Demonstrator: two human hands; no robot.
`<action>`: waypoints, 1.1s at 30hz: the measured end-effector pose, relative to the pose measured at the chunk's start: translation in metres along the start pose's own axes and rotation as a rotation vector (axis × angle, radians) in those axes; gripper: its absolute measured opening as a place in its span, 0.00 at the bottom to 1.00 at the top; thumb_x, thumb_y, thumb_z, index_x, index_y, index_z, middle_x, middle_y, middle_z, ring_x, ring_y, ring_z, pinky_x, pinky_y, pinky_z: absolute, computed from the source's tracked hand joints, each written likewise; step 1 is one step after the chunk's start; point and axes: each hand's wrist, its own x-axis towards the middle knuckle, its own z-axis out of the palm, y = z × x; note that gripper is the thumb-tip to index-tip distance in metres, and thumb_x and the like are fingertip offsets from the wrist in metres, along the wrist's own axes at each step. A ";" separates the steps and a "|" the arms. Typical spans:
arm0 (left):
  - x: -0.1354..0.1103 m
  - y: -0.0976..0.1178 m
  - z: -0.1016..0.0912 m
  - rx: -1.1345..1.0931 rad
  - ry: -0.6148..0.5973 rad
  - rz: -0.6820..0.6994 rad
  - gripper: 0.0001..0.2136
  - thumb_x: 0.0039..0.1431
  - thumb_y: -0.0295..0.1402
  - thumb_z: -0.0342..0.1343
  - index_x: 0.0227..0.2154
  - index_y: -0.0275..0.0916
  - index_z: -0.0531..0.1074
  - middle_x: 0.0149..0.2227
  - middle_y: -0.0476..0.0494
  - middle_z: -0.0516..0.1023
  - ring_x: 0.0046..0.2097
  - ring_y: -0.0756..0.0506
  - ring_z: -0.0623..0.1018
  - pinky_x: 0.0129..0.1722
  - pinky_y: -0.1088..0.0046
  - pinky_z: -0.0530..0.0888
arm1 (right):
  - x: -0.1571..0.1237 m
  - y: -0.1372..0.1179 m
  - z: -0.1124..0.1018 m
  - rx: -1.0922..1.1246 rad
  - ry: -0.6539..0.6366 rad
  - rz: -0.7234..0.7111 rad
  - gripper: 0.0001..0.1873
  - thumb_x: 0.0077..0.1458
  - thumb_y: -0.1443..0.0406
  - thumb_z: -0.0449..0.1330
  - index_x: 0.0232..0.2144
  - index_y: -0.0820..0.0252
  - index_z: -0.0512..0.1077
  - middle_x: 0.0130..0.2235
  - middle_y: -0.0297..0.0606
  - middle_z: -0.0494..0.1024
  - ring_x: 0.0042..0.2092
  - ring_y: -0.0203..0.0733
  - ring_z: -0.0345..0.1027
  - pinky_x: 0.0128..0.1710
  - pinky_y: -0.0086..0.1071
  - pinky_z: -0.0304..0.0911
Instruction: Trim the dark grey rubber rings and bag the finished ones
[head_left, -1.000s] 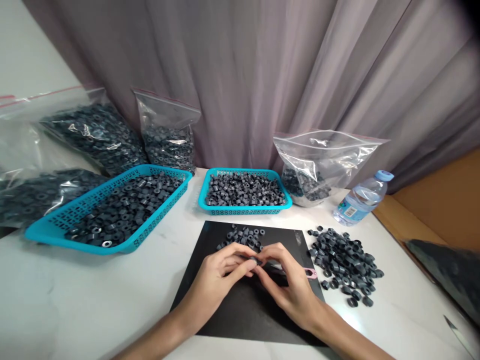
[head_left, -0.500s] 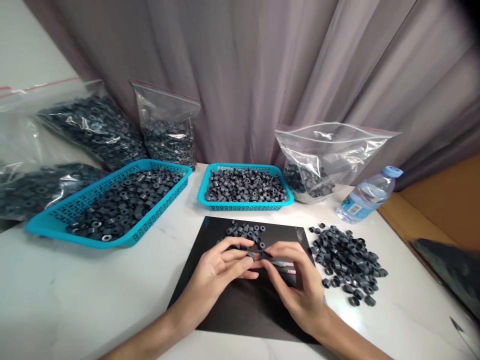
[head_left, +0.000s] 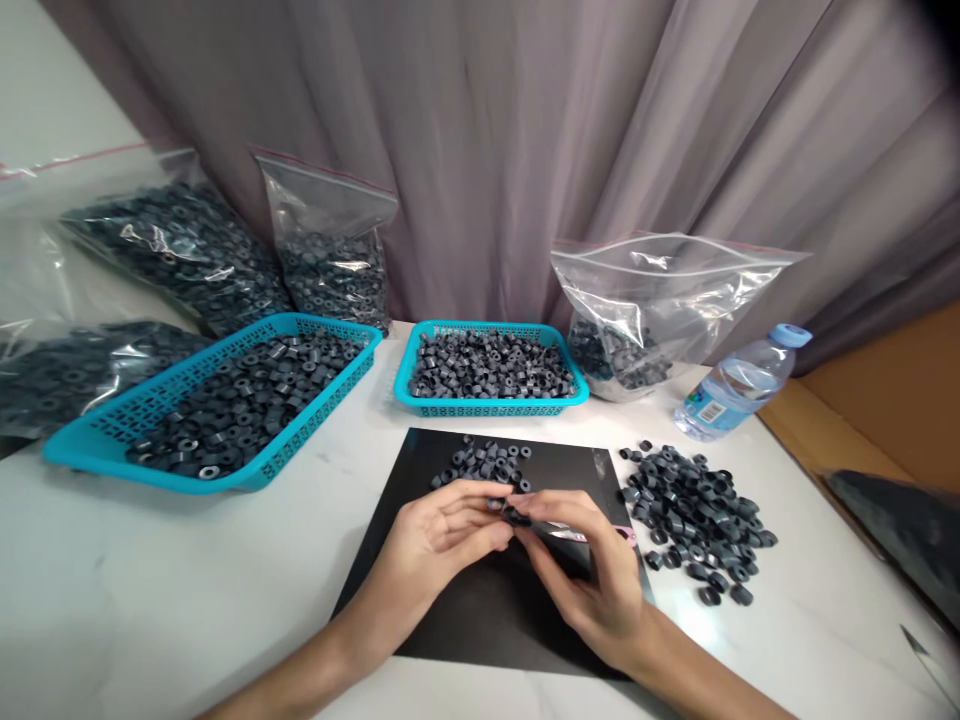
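My left hand [head_left: 442, 530] and my right hand [head_left: 592, 570] meet over a black mat [head_left: 480, 610], fingertips pinched together on a small dark grey ring [head_left: 512, 516]. A thin tool with a pink end [head_left: 600, 536] lies under my right hand's fingers; whether they grip it I cannot tell. Just beyond the fingertips a small cluster of the same rings [head_left: 484, 463] lies on the mat. A larger loose pile of rings [head_left: 697, 520] lies on the white table to the right of the mat.
Two turquoise baskets of rings stand behind: a big one [head_left: 217, 410] at left, a smaller one [head_left: 487, 375] at centre. Clear zip bags of rings [head_left: 330, 250] [head_left: 652, 300] and a water bottle [head_left: 739, 390] stand along the curtain. A cardboard box [head_left: 862, 420] is at right.
Both hands have stayed together on the ring, shifting slightly on the mat. The camera has tipped a little, so the scene sits a bit higher in view.
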 end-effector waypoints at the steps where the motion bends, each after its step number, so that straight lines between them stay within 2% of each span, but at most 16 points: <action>1: 0.000 0.000 0.000 0.002 0.015 0.001 0.15 0.57 0.35 0.66 0.46 0.41 0.77 0.43 0.45 0.84 0.46 0.45 0.82 0.50 0.72 0.78 | 0.001 0.000 0.000 -0.001 -0.008 0.001 0.26 0.58 0.79 0.60 0.56 0.54 0.65 0.48 0.43 0.78 0.51 0.47 0.74 0.47 0.43 0.75; 6: 0.001 -0.001 -0.003 0.028 0.041 0.025 0.12 0.56 0.34 0.67 0.44 0.41 0.78 0.42 0.47 0.84 0.46 0.46 0.82 0.49 0.74 0.78 | 0.001 0.000 0.000 0.036 -0.015 0.021 0.26 0.58 0.79 0.60 0.56 0.54 0.65 0.48 0.43 0.77 0.51 0.46 0.74 0.49 0.44 0.74; 12: 0.002 -0.001 -0.006 0.024 0.045 0.050 0.12 0.57 0.34 0.66 0.45 0.41 0.77 0.42 0.47 0.84 0.46 0.47 0.82 0.49 0.74 0.78 | 0.001 0.000 0.001 0.041 0.037 0.019 0.24 0.59 0.78 0.60 0.55 0.56 0.65 0.46 0.43 0.76 0.49 0.46 0.73 0.46 0.43 0.74; 18: 0.002 -0.002 -0.006 0.034 0.052 0.043 0.13 0.58 0.35 0.65 0.45 0.41 0.76 0.43 0.47 0.84 0.47 0.46 0.82 0.51 0.73 0.78 | 0.003 0.000 0.004 0.026 0.060 0.085 0.23 0.58 0.78 0.61 0.54 0.57 0.65 0.44 0.40 0.77 0.43 0.41 0.74 0.42 0.37 0.74; 24: 0.002 -0.002 -0.005 0.030 0.058 0.036 0.13 0.59 0.35 0.65 0.46 0.41 0.76 0.43 0.47 0.84 0.47 0.46 0.82 0.52 0.73 0.77 | 0.001 0.000 0.005 0.032 0.082 0.146 0.24 0.58 0.77 0.61 0.54 0.56 0.65 0.45 0.39 0.77 0.43 0.39 0.74 0.44 0.36 0.74; 33: 0.003 -0.006 -0.005 0.088 0.042 0.055 0.15 0.58 0.35 0.65 0.48 0.42 0.75 0.43 0.48 0.84 0.47 0.46 0.82 0.51 0.73 0.78 | 0.004 -0.001 0.005 0.025 0.059 0.116 0.25 0.58 0.77 0.62 0.55 0.56 0.65 0.45 0.39 0.78 0.42 0.38 0.74 0.43 0.35 0.74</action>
